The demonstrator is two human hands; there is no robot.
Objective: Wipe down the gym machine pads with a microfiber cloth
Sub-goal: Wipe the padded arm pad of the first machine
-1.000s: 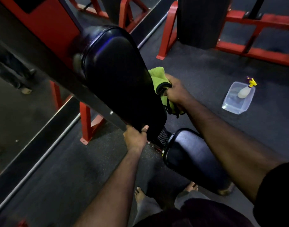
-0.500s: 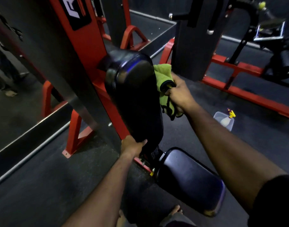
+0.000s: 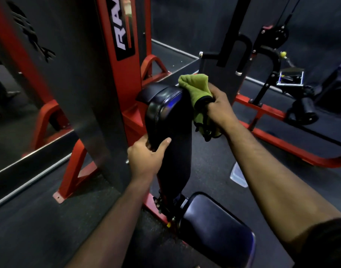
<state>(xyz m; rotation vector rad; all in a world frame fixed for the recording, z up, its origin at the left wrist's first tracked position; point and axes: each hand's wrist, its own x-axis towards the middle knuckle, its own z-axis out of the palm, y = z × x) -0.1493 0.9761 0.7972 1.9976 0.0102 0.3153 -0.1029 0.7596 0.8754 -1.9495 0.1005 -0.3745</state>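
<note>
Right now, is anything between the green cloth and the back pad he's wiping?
Nothing visible. The right hand grips the green cloth against the upper right edge of the back pad, while the left hand holds the pad's left edge lower down.

A black label plate (image 3: 125,26) on the red upright post (image 3: 115,78) of the gym machine carried large white slanted letters running up its length, of which only "RA" could be read before the top edge of the view cut the word off. Beside those letters on the same plate ran a narrow red stripe, with no characters legible on it. A small pale sticker (image 3: 177,198) at the foot of the back pad (image 3: 171,120) was too blurred to read.
</note>
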